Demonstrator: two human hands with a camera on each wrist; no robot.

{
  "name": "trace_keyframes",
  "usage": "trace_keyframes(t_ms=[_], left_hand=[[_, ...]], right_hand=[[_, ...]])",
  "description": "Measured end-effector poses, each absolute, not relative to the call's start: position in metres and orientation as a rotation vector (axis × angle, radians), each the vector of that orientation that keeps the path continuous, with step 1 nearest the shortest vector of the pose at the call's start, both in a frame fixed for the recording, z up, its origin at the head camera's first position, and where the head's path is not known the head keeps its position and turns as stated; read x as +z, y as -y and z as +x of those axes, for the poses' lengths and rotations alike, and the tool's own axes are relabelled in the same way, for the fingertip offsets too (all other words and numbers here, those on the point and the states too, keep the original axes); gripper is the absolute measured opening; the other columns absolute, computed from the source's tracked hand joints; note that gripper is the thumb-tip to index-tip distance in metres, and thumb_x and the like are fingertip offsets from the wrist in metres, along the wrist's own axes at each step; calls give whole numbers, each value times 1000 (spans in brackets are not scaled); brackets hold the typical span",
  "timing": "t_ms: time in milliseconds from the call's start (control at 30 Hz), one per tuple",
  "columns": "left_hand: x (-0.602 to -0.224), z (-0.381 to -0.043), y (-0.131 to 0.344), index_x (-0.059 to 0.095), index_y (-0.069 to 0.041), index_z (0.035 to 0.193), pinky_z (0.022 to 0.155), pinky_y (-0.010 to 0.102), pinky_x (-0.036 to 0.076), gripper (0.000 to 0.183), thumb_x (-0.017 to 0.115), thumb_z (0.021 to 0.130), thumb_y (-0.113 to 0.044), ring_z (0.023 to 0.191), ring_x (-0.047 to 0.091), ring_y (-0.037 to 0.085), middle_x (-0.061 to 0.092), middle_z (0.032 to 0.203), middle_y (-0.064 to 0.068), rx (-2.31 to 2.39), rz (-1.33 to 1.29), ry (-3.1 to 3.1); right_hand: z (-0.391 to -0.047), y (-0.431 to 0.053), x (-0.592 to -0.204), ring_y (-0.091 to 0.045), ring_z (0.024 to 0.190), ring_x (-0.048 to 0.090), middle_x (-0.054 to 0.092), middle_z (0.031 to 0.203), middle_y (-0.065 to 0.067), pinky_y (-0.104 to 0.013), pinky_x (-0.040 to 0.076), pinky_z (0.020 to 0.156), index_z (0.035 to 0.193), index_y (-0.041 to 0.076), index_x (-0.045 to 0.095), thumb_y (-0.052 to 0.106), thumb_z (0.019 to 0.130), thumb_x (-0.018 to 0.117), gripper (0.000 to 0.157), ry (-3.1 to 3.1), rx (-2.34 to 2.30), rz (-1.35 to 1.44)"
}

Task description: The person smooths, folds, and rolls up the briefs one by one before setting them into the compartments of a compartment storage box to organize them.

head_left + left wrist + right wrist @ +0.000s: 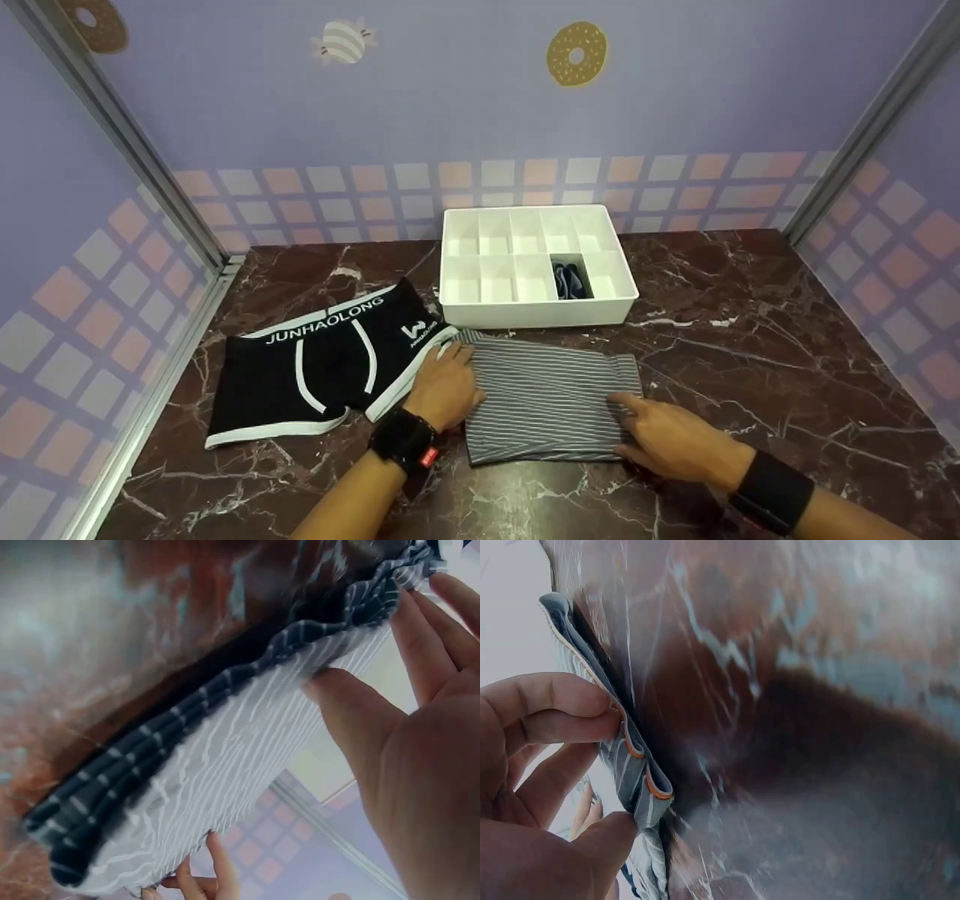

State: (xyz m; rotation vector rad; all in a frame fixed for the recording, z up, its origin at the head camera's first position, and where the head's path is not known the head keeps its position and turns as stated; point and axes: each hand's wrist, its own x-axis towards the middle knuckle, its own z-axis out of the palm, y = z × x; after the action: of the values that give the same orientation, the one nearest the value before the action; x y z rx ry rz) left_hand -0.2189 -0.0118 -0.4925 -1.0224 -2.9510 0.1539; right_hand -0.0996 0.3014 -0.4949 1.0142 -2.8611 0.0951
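A folded grey-and-white striped garment (551, 405) lies flat on the table in the head view. My left hand (444, 386) rests on its left edge, fingertips at the upper corner. The left wrist view shows that thumb (349, 701) touching the striped cloth, apart from the fingers. At the opposite edge, my right hand (671, 439) touches the cloth with finger and thumb spread apart. In the right wrist view, layered folds with orange stitching (658, 787) show between these fingers and the thumb. Black boxer briefs (330, 367) with white trim lie spread out beside the left hand.
A white divided box (536, 315) stands behind the striped garment. One front compartment holds a dark rolled cloth (568, 281). The dark red marbled table (750, 322) meets patterned walls at the back and sides.
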Motion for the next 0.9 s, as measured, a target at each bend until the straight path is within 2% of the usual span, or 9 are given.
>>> trace_keyframes(t_ms=[167,267,367,467,567,700,900], left_hand=[[-491,-215,19,71,-5,92,103,48,30,41,59,85,-43,128,39,30,47,136,10,135,-1042,2927],[-491,-210,20,68,-3,102,104,47,29,44,58,86,-43,128,38,30,46,137,11,97,-1075,2905],[-487,-199,21,64,-4,112,104,45,29,48,59,86,-44,127,40,28,47,135,11,5,-1140,2882],[-483,-184,22,62,-9,115,100,42,35,48,62,82,-45,119,46,24,52,129,8,-134,-1277,2854],[-480,-168,24,63,-16,108,91,36,43,46,66,76,-49,104,52,17,58,111,1,-179,-1441,2821],[-485,-155,27,64,-19,95,80,31,45,36,69,75,-48,88,52,12,54,92,-6,-67,-1547,2758],[-494,-147,29,64,-16,86,83,32,46,12,67,78,-24,89,54,14,55,90,-4,26,-1496,2641]], right_hand=[[-101,-299,-497,-27,82,64,52,125,-16,-38,53,71,91,1,69,34,81,69,35,2821,100,1020],[-100,-301,-497,-25,79,65,53,123,-16,-37,54,69,97,1,68,34,80,69,37,2801,108,1033],[-98,-303,-495,-23,80,64,54,121,-14,-37,54,67,104,3,66,36,79,71,41,2773,145,1050],[-95,-305,-493,-21,87,62,56,115,-10,-38,53,69,105,7,66,41,74,74,46,2734,172,1083],[-93,-307,-492,-17,91,58,58,107,-4,-36,52,74,101,11,67,42,69,77,45,2715,167,1128],[-91,-310,-494,-10,87,53,57,98,3,-31,50,75,94,15,68,33,65,80,37,2720,163,1153],[-89,-311,-496,-10,83,53,57,92,4,-30,50,69,83,15,65,22,65,80,25,2698,191,1155]])
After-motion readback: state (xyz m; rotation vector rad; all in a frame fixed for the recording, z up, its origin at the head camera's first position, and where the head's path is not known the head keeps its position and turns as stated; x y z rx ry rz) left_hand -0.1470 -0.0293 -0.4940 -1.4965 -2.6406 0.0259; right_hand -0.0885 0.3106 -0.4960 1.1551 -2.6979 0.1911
